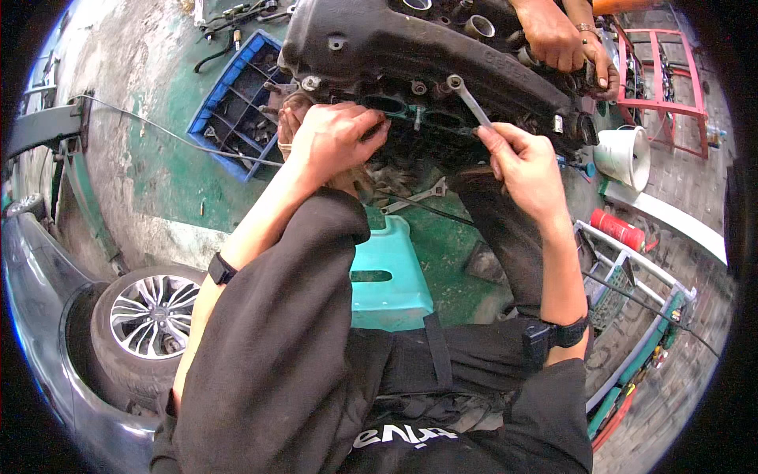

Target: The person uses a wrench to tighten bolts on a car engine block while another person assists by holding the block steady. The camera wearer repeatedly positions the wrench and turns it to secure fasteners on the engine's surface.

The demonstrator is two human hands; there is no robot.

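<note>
Ring-end wrench (470, 100) before the dark engine (395, 49)

The right hand (521, 170) pinches its shank (478, 114); it should handle stiff, fairly light, perhaps slick, best held there. The left hand (335, 138) curls against the engine's side; whether around anything, one cannot tell

A slim silver metal wrench (471, 103) slants across the upper centre of the frame, ring end toward the upper left. Behind it, a grimy black metal engine (379, 49) with round openings spans the frame's top.
</note>
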